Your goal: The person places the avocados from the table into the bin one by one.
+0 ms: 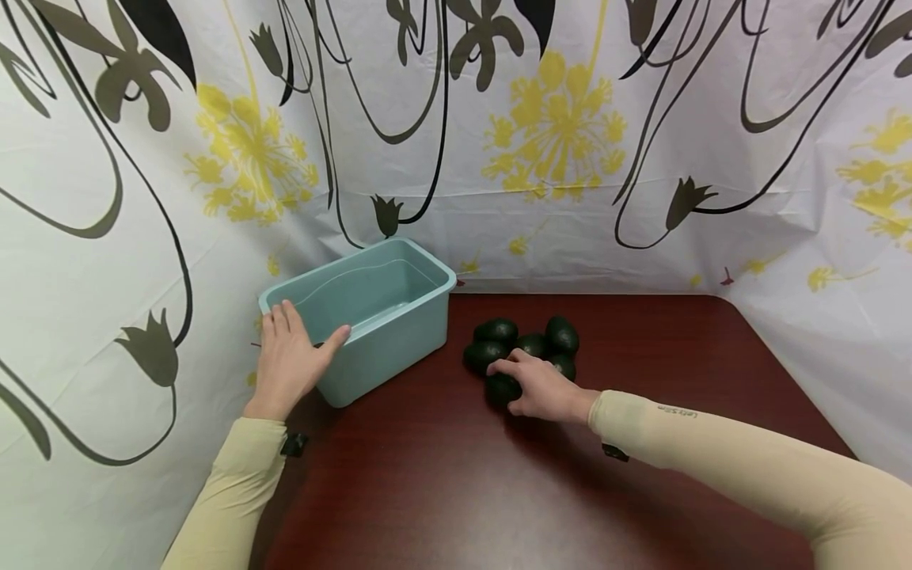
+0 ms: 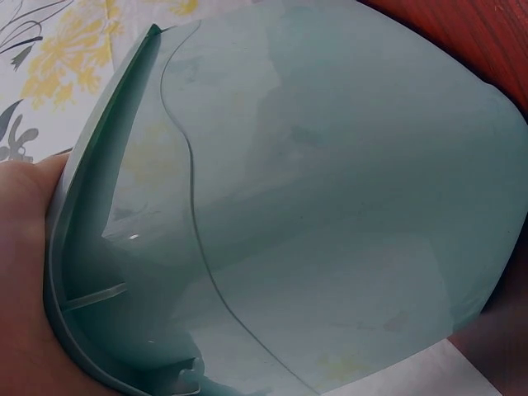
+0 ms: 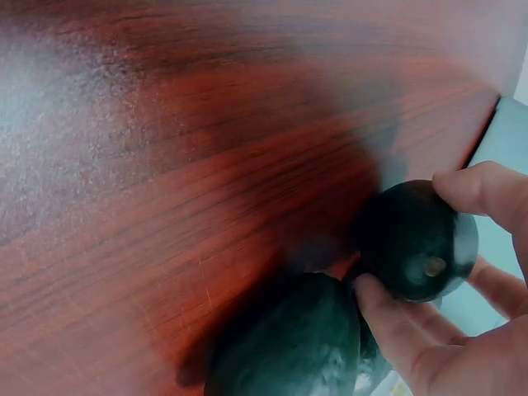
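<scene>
My right hand (image 1: 545,388) pinches a dark green avocado (image 1: 502,391) at the near side of a cluster. In the right wrist view thumb and fingertips hold this avocado (image 3: 408,235), its pale stem spot showing; a second avocado (image 3: 285,342) lies just beside it. Several more avocados (image 1: 486,356) sit behind the hand, partly hidden by it. To the left, my left hand (image 1: 288,360) rests over the corner rim of a pale blue-green plastic bin (image 1: 388,344), fingers straight and thumb spread apart. The left wrist view is filled by the bin's outer wall (image 2: 346,198).
Everything stands on a dark red-brown wooden table (image 1: 442,483). A white cloth (image 1: 470,158) with yellow flowers and dark vines hangs behind the table and along its left side. The bin stands at the table's back left, close to the cloth.
</scene>
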Available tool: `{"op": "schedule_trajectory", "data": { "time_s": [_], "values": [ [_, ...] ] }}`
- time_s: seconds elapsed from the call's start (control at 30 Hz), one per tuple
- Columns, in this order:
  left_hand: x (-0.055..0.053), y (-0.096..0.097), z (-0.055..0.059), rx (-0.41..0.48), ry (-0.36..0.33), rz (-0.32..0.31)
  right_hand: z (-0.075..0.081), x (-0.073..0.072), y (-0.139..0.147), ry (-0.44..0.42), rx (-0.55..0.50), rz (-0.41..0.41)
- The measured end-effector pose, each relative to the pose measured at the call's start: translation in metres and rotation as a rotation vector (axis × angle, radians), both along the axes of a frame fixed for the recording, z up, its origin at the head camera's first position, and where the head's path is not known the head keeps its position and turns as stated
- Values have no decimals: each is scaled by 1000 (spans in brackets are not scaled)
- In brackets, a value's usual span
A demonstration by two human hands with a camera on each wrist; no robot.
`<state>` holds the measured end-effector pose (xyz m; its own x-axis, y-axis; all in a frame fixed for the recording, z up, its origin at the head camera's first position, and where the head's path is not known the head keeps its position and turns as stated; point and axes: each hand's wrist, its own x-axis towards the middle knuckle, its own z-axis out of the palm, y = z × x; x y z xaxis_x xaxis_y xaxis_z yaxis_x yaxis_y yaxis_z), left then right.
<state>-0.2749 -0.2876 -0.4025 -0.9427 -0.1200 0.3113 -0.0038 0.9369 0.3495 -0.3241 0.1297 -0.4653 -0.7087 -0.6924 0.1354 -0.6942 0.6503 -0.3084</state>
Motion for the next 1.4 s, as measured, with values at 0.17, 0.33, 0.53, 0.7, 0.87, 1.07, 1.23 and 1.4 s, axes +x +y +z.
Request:
{"op": "schedule_trajectory", "data": {
  "time_s": [0.17, 0.33, 0.53, 0.7, 0.87, 1.07, 1.23, 1.4],
  "values": [
    [1, -1, 0, 4, -6, 6, -6, -2, -3, 33, 6, 13],
    [1, -1, -1, 13, -8, 4, -12, -3, -7, 56, -15, 22],
    [1, -2, -1, 13, -5, 4, -13, -1, -11, 35, -40, 22],
    [1, -2, -1, 10, -5, 3, -8, 0, -12, -8, -56, 48],
    [1, -3, -1, 7, -8, -1, -4, -1, -16, -8, -73, 74],
    [1, -2, 0, 11, -9, -1, 6, -4, -20, -44, -129, 74],
    [1, -2, 1, 10, -7, -1, 16, -5, -23, -121, -197, 59],
    [1, -2, 2, 12, -6, -3, 26, -6, -25, -143, -229, 45]
  ]
}}
